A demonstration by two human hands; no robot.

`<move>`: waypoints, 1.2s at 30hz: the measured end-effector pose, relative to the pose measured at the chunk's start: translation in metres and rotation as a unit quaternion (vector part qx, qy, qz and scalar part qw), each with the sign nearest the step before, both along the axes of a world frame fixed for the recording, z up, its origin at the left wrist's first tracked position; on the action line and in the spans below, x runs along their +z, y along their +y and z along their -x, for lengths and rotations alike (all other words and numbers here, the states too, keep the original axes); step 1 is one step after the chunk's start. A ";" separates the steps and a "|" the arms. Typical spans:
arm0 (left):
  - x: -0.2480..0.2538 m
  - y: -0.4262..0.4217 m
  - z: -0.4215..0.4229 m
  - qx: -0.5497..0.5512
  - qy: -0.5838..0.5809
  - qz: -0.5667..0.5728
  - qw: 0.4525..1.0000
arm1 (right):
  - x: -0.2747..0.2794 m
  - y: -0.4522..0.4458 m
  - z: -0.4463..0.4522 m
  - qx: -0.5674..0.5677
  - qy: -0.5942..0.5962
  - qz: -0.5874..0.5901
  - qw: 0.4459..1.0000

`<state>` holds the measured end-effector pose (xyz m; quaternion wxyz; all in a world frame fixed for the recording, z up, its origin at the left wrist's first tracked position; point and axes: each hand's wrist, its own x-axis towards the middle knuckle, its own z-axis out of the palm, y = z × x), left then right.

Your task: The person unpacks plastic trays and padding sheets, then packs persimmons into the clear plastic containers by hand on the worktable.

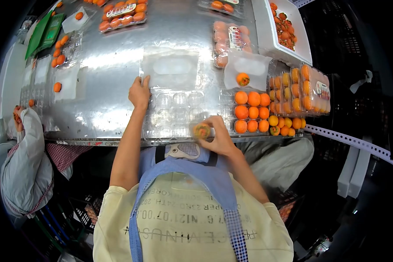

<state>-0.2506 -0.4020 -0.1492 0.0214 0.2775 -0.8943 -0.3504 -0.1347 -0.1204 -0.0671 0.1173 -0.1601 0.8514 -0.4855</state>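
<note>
My right hand (pixel 218 136) pinches an orange persimmon (pixel 201 131), its leafy top showing, over the lower right of a clear plastic tray (pixel 175 99). The tray lies unfolded on the metal table, with rows of round hollows in its near half and a flat lid (pixel 172 65) at the far side. At the tray's left edge, my left hand (pixel 139 92) has its fingers closed on the plastic near the hinge. To the right, a filled tray of persimmons (pixel 253 112) sits with a translucent sheet (pixel 247 65) on its raised lid, one persimmon (pixel 243 79) on top.
Closed, labelled packs (pixel 302 90) stand on edge at the right, near several loose fruits (pixel 285 126). A white foam box (pixel 305 43) with small red-orange fruit is at the far right. Other packs (pixel 123 15) lie farther back. Another person's sleeve (pixel 28 153) shows at left.
</note>
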 end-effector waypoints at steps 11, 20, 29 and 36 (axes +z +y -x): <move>-0.003 -0.001 0.001 0.004 -0.005 0.010 1.000 | 0.009 0.011 0.013 -0.006 -0.159 0.015 0.987; 0.010 0.009 0.004 0.051 -0.002 -0.028 0.998 | 0.015 0.000 0.022 -0.026 -0.010 -0.148 0.989; 0.000 0.006 0.008 0.046 0.009 0.011 0.999 | 0.000 0.003 0.029 0.116 0.129 -0.212 0.962; 0.004 0.007 0.007 0.046 -0.017 -0.012 0.999 | 0.002 0.002 0.027 0.047 0.064 -0.180 0.980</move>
